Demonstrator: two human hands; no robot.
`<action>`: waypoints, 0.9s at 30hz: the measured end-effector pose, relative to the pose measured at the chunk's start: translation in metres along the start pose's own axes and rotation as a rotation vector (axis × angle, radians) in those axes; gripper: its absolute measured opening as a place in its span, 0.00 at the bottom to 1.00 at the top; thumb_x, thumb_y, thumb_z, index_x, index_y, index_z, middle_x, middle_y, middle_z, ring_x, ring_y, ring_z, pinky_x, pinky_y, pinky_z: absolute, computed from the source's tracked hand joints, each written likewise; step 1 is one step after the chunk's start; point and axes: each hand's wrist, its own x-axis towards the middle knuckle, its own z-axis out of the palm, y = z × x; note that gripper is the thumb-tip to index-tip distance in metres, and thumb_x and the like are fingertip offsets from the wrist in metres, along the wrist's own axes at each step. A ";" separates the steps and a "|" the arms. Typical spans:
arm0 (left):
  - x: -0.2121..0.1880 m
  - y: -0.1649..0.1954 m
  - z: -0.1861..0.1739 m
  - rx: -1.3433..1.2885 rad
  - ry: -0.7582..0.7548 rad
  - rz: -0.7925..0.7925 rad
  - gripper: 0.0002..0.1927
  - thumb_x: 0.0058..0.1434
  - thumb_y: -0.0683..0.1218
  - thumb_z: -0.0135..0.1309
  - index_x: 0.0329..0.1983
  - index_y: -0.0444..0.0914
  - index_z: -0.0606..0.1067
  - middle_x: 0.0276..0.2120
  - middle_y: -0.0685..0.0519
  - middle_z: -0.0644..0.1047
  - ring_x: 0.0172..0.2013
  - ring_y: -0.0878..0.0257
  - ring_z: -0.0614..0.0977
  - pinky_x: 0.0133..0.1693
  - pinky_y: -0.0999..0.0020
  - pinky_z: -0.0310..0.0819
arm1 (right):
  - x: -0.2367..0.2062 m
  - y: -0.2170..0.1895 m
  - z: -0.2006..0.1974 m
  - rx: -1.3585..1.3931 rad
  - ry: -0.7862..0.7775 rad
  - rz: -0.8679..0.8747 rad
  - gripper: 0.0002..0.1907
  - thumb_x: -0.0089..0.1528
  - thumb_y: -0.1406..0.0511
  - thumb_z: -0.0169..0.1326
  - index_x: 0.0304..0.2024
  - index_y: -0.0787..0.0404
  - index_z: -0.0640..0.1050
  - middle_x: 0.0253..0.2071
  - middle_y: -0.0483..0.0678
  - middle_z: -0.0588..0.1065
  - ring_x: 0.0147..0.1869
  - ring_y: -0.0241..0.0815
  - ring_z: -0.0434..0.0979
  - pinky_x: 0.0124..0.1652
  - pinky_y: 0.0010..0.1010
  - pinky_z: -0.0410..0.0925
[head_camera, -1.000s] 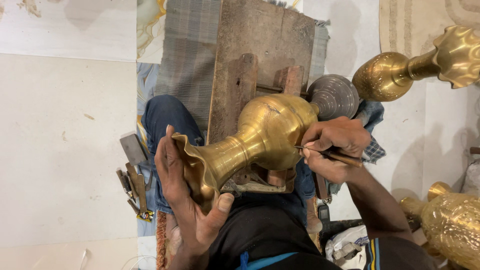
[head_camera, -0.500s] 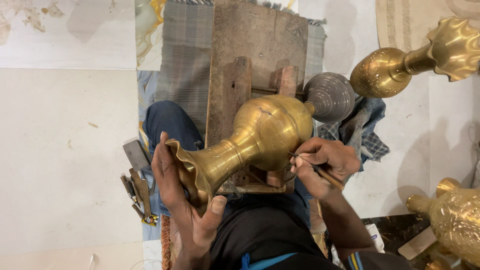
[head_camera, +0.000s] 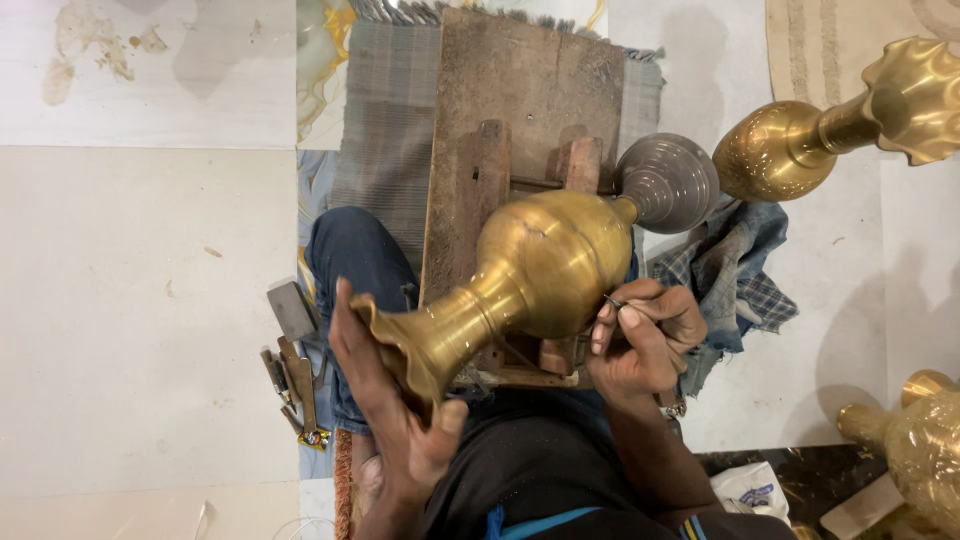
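Brass fills the middle of the frame: a large golden brass vase with a round belly, narrow neck and fluted flared mouth (head_camera: 520, 290) lies on its side across my lap and against the worn brown wooden block (head_camera: 520, 100) that stands above it in the picture. My left hand (head_camera: 390, 400), at lower centre-left, is open and cupped around the flared mouth, fingers stretched up along its left edge and thumb curled under the rim at the bottom. My right hand (head_camera: 640, 335), just right of centre, has its fingers pressed together, pinching a thin dark metal engraving tool (head_camera: 625, 307) whose tip touches the lower right of the vase's belly. The vase's ribbed grey foot (head_camera: 668, 182) points toward the upper right. Beneath the wooden block lies a grey checked woven mat (head_camera: 385, 130), reaching to the top of the frame. A crumpled blue plaid cloth (head_camera: 740, 265) sits on the pale tiled floor (head_camera: 130, 300) just right of my right hand. At left centre, beside my blue-trousered knee (head_camera: 350, 250), a small cluster of metal hand tools (head_camera: 292, 365) lies on the floor. A second golden brass vase (head_camera: 830, 130) lies at upper right, and a third ornate one (head_camera: 915, 450) shows at the lower right edge
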 end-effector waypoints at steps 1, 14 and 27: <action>-0.007 -0.007 0.005 -0.006 0.015 -0.035 0.68 0.52 0.80 0.42 0.81 0.30 0.42 0.66 0.36 0.57 0.61 0.47 0.69 0.57 0.51 0.71 | 0.000 0.003 -0.002 0.005 0.022 -0.034 0.04 0.61 0.76 0.46 0.35 0.65 0.70 0.32 0.59 0.74 0.23 0.36 0.70 0.21 0.23 0.66; -0.070 -0.060 0.066 0.227 0.111 0.436 0.64 0.44 0.80 0.59 0.67 0.36 0.45 0.56 0.42 0.56 0.58 0.48 0.64 0.57 0.52 0.69 | 0.048 0.028 -0.031 0.048 0.024 -0.185 0.06 0.60 0.74 0.47 0.30 0.62 0.66 0.25 0.57 0.73 0.16 0.32 0.61 0.18 0.21 0.60; -0.032 -0.030 0.120 0.333 0.326 0.664 0.56 0.39 0.82 0.65 0.55 0.43 0.55 0.50 0.48 0.62 0.51 0.54 0.67 0.51 0.56 0.65 | 0.044 0.032 -0.057 -0.400 0.092 0.051 0.19 0.75 0.63 0.47 0.65 0.66 0.70 0.53 0.54 0.79 0.51 0.40 0.81 0.51 0.31 0.76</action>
